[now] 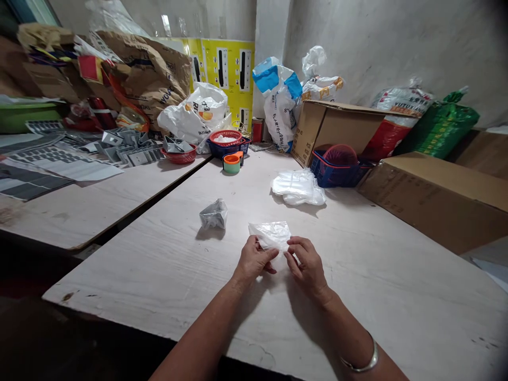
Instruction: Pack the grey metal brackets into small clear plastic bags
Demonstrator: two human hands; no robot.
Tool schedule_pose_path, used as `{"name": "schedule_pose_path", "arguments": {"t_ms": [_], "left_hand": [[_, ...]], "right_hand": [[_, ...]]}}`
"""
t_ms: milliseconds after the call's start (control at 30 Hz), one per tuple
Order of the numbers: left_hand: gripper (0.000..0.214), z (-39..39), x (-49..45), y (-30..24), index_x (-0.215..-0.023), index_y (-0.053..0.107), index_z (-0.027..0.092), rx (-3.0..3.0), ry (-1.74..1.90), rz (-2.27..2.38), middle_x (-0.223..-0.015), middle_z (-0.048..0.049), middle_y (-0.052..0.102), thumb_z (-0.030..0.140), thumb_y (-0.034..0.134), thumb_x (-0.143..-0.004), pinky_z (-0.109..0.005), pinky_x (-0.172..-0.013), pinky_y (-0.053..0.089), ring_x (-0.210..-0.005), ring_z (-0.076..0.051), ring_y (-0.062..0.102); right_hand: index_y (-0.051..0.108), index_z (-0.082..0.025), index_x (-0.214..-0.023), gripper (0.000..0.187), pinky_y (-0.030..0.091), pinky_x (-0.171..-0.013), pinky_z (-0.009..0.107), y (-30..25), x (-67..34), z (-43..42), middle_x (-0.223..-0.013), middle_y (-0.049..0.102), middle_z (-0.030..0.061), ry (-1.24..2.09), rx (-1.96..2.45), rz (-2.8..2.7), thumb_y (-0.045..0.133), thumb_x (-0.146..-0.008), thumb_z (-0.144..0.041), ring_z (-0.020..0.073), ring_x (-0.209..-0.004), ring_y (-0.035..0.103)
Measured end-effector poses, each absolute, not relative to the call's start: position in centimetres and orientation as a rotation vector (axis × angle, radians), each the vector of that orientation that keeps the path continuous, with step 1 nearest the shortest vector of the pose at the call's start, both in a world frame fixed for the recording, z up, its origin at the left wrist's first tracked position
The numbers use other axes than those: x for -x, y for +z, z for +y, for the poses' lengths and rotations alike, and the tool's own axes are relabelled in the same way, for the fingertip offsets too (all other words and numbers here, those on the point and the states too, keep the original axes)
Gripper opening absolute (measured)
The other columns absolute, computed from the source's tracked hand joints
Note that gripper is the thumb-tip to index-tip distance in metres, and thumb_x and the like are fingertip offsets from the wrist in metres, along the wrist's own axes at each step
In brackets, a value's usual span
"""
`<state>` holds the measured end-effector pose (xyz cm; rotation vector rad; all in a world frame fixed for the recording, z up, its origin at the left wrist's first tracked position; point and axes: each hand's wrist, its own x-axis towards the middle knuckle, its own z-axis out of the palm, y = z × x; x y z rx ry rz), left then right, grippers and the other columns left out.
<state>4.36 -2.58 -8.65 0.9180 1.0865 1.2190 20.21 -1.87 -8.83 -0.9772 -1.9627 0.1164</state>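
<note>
A small clear plastic bag [270,233] is held up between my two hands, over the pale tabletop [159,275]. My left hand [256,258] pinches its left side between thumb and fingers. On the other side, my right hand [307,264] has its fingertips closed on the bag's near right edge. To the left of my hands lies a grey part wrapped in clear plastic [214,214]. Beyond them rests a stack of clear plastic bags [297,186].
An orange and green tape roll [232,163] stands farther back beside a red basket [225,138]. Grey bent parts [133,148] pile up on the left table, across a dark gap [151,198]. Cardboard boxes [440,196] and a blue basket [337,172] line the right side.
</note>
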Motion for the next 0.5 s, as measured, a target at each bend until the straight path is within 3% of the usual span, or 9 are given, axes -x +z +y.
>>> {"name": "schedule_pose_path", "arguments": {"t_ms": [100,200,333,400,500], "left_hand": [[0.076,-3.3,-4.3,-8.8,-0.119,0.033,0.021,-1.121,1.222,1.255,-0.099,-0.0056,0.051,0.041,0.076,-0.059,-0.028,-0.042,0.048,-0.044,-0.007,0.050],[0.087,-4.3,-4.6,-9.1,-0.130,0.025,0.023,-1.538,1.377,1.473,-0.119,-0.0129,0.040,0.038,0.076,-0.060,-0.034,-0.063,0.052,-0.070,-0.015,0.058],[0.067,-4.7,-5.1,-9.4,-0.124,0.035,0.019,-1.987,1.504,1.740,-0.131,-0.0164,0.028,0.029,0.068,-0.067,-0.046,-0.092,0.041,-0.115,-0.031,0.040],[0.054,-4.5,-5.1,-9.4,-0.117,0.042,0.018,-2.093,1.478,1.817,-0.128,-0.0155,0.032,0.024,0.064,-0.068,-0.049,-0.095,0.037,-0.117,-0.033,0.036],[0.037,-4.3,-5.1,-9.3,-0.107,0.050,0.018,-2.163,1.432,1.865,-0.116,-0.0134,0.041,0.019,0.059,-0.070,-0.048,-0.092,0.038,-0.108,-0.030,0.042]], "right_hand": [[0.053,-0.021,-0.081,0.008,0.045,-0.082,0.042,-8.2,-20.5,-1.9,-0.097,0.056,0.0091,-0.002,0.996,-1.973,0.047,-0.083,-0.016,0.0229,-0.100,0.052],[0.052,-0.020,-0.082,0.009,0.044,-0.083,0.043,-8.0,-20.6,-2.0,-0.099,0.056,0.0098,-0.076,0.982,-2.020,0.046,-0.083,-0.013,0.0238,-0.104,0.050],[0.051,-0.020,-0.081,0.010,0.043,-0.084,0.043,-8.0,-20.3,-2.2,-0.102,0.056,0.0101,-0.101,0.953,-2.075,0.045,-0.082,-0.011,0.0240,-0.108,0.048],[0.051,-0.020,-0.081,0.011,0.043,-0.084,0.043,-8.1,-20.1,-2.4,-0.101,0.056,0.0096,-0.098,0.936,-2.091,0.045,-0.082,-0.011,0.0236,-0.108,0.048],[0.051,-0.020,-0.080,0.011,0.044,-0.084,0.043,-8.1,-19.8,-2.5,-0.101,0.056,0.0092,-0.088,0.912,-2.117,0.045,-0.083,-0.011,0.0232,-0.108,0.048]]}}
